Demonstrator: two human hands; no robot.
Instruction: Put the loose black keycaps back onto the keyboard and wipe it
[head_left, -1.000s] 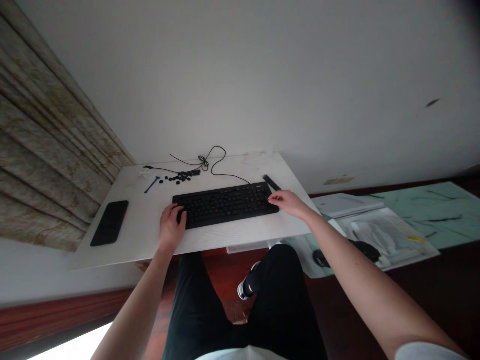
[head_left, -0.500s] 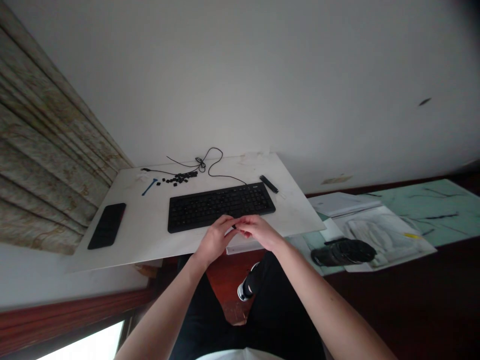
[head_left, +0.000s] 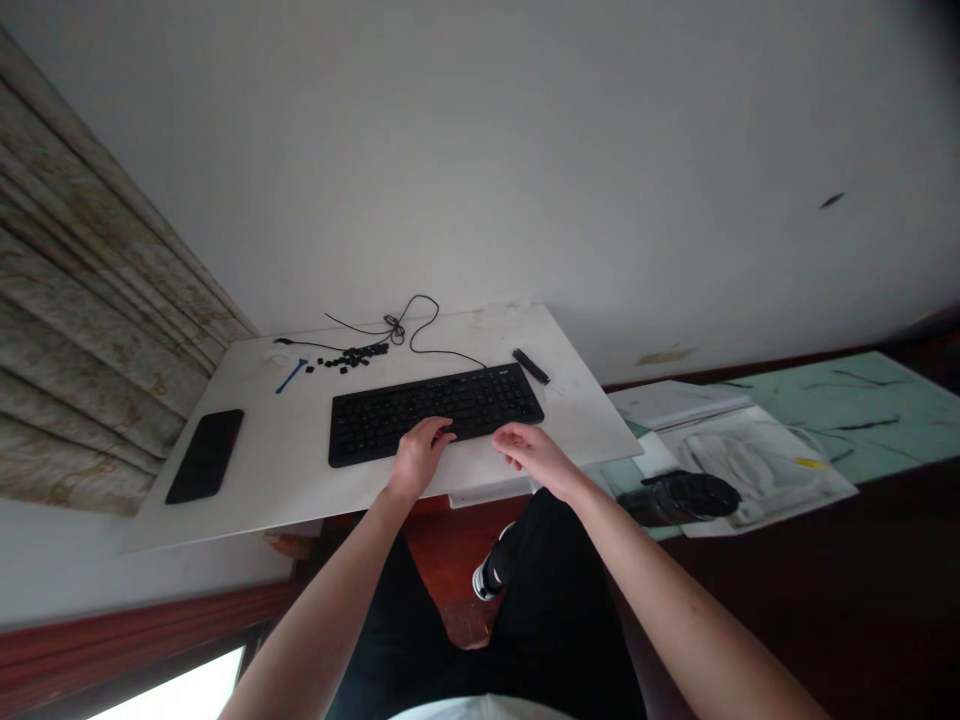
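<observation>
A black keyboard [head_left: 435, 408] lies on the white table, its cable running to the back. My left hand [head_left: 418, 458] is at the keyboard's front edge, thumb and fingers pinched on a small black keycap [head_left: 449, 430], hard to make out against the dark keys. My right hand [head_left: 529, 448] hovers just off the keyboard's front right corner, fingers curled together with nothing visible in them. Behind the keyboard to the left lies a scattered pile of black keycaps [head_left: 361, 356]. A blue stick-like tool [head_left: 291, 376] rests beside them.
A dark phone [head_left: 205, 456] lies at the table's left. A black bar-shaped object [head_left: 531, 366] is behind the keyboard's right end. The cable [head_left: 395, 328] is bundled near the wall. To the right stands a lower marbled surface [head_left: 832, 410] with papers and a black bottle-like object [head_left: 679, 497].
My hands were together in front of the keyboard around a small black piece. They have come apart: the left moved over the keyboard's front edge, the right drew away to the right.
</observation>
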